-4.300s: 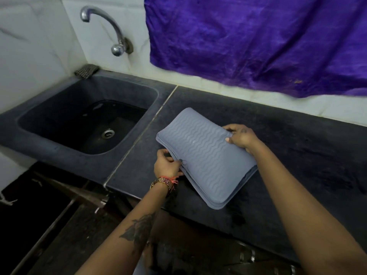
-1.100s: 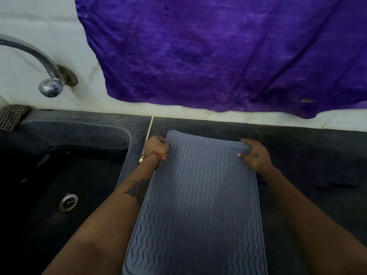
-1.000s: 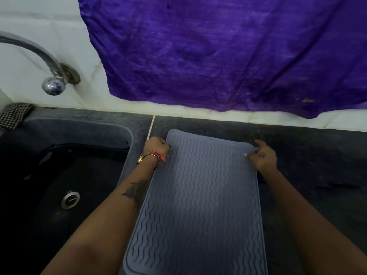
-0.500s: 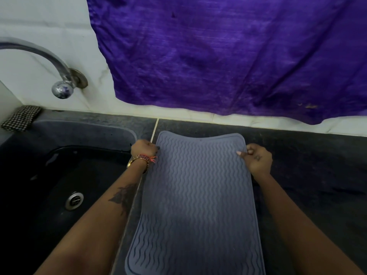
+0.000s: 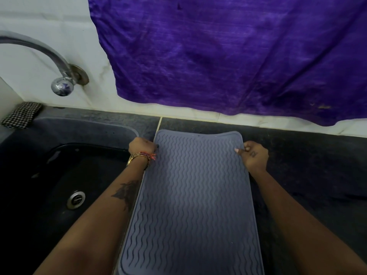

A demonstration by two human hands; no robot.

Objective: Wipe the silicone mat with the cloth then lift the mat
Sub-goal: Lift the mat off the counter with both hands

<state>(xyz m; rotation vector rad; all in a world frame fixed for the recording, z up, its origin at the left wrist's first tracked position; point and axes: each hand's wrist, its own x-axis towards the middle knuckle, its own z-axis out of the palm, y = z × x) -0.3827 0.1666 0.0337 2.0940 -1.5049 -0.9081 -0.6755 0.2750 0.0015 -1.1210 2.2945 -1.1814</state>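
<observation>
Mat [image 5: 190, 199] near end off-frame

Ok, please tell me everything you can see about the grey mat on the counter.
The silicone mat is grey-blue, rectangular with rounded corners, covered in raised wavy ridges inside a plain border. It looks soft and flexible. It lies unfolded, lengthwise away from the person, on the dark counter just right of the sink; its near end runs out of the picture. The left hand grips its far left edge, and the right hand pinches its far right edge.
</observation>
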